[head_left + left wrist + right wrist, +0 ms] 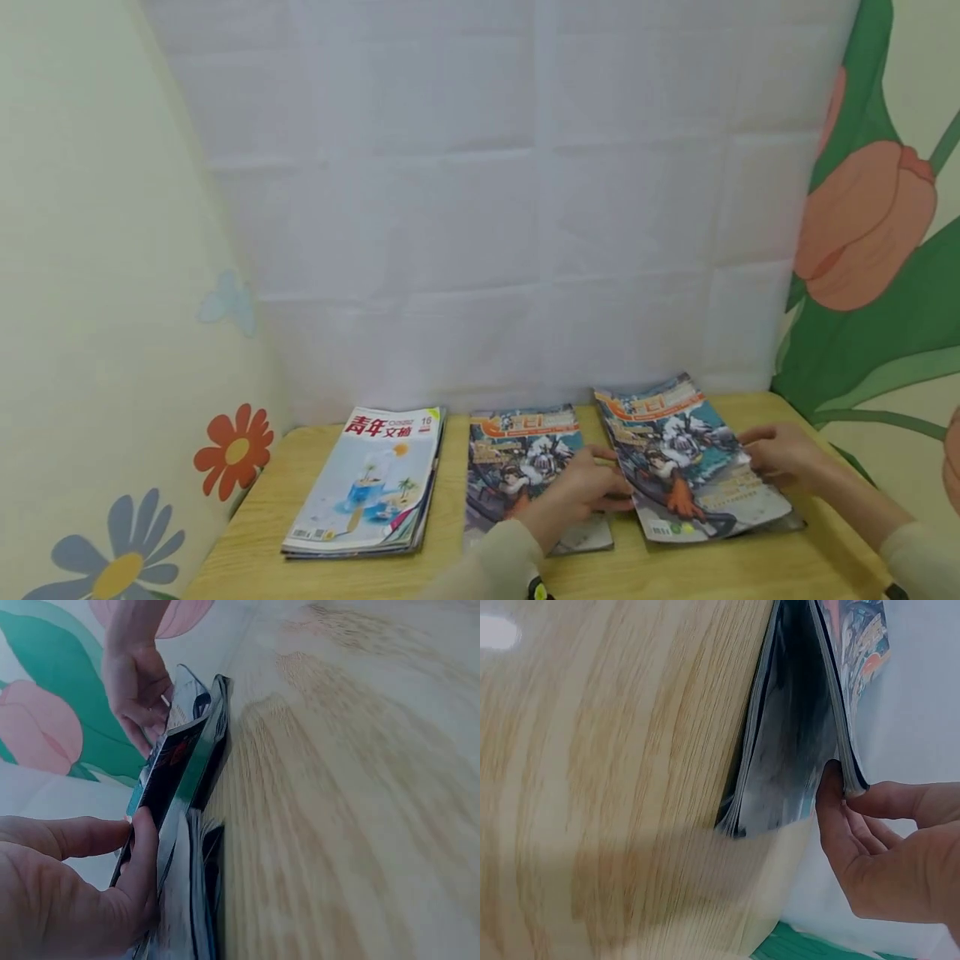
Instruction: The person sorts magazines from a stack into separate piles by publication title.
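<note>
A magazine (675, 467) with a comic-style cover and an orange title band is raised and tilted between both hands. My left hand (581, 490) pinches its left edge between thumb and fingers, reaching over the right part of another magazine (491, 479) with the same cover. On the opposite side my right hand (783, 452) grips the right edge, thumb on the cover and fingers beneath. Below the raised magazine, in the right wrist view, lies another magazine (776, 765) on the table, a gap opening between the two.
At the left of the wooden table (251, 517) lies a stack of magazines (367, 479), the top one with a pale blue cover and red title. A white cloth (487, 208) hangs behind the table. Painted flowers (234, 450) cover the walls on both sides.
</note>
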The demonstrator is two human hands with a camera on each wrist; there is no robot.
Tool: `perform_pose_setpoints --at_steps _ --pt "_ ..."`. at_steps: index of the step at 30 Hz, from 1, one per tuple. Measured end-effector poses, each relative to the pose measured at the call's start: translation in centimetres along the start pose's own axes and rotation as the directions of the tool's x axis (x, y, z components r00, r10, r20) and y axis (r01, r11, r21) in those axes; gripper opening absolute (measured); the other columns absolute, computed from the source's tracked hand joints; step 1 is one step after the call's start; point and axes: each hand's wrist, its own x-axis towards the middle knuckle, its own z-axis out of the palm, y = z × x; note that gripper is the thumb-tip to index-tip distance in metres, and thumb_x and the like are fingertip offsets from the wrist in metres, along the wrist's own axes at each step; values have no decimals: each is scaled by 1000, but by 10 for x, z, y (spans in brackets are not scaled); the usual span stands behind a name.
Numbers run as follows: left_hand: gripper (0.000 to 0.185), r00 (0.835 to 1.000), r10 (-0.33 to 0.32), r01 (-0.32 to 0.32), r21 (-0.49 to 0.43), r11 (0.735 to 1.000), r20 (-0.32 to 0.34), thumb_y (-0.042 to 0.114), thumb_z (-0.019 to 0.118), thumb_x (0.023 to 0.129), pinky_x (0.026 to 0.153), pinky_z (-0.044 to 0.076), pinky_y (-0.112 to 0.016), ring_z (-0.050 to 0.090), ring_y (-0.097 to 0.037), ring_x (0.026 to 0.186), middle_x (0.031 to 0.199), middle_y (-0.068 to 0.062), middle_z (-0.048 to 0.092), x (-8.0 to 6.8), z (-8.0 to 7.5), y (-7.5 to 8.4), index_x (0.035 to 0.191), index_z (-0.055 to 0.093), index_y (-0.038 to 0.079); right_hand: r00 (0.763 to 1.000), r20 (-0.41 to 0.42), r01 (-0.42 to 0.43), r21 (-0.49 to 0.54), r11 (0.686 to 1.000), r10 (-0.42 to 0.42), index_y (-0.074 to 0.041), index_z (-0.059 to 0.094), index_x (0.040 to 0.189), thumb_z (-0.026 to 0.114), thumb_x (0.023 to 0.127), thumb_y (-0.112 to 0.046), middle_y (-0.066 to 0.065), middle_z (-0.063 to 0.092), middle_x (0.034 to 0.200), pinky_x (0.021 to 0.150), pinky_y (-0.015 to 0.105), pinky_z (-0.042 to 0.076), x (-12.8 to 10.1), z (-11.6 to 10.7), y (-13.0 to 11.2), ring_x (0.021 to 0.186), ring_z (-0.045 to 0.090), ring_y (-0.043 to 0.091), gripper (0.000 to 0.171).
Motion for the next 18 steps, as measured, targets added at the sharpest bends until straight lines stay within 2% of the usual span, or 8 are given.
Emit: perform_pose_setpoints --at_steps 5,10,14,18 --pt "54 998 19 -19 -7 1000 -63 -30 62 75 68 61 -46 70 -34 76 92 -21 65 4 18 -9 116 46 1 1000 5 -24 -3 1000 24 25 45 128 54 86 3 8 63 83 62 38 53 4 -4 7 71 60 21 49" --pt "53 994 14 -14 4 1000 -104 -31 61 72 66 61 -45 69 -35 71 92 -21 58 7 27 -13 111 46 1 999 5 -41 -2 999 41 25 45 127 52 84 5 7 56 75 58 36 48 6 -4 11 63 51 20 48" --pt "52 992 3 0 23 1000 -127 -31 61 72 65 61 -44 67 -35 67 96 -20 54 7 31 -10 110 46 1 999 2 -42 -18 999 42 24 46 126 51 84 5 8 55 76 58 36 48 7 -6 9 63 50 20 47" --pt "48 988 -2 10 54 998 -152 -30 62 73 63 61 -43 66 -33 63 90 -21 56 8 35 -2 107 47 1 1000 -3 -31 -63 998 30 25 47 124 49 85 5 14 58 85 59 38 52 9 -10 5 68 55 22 44"
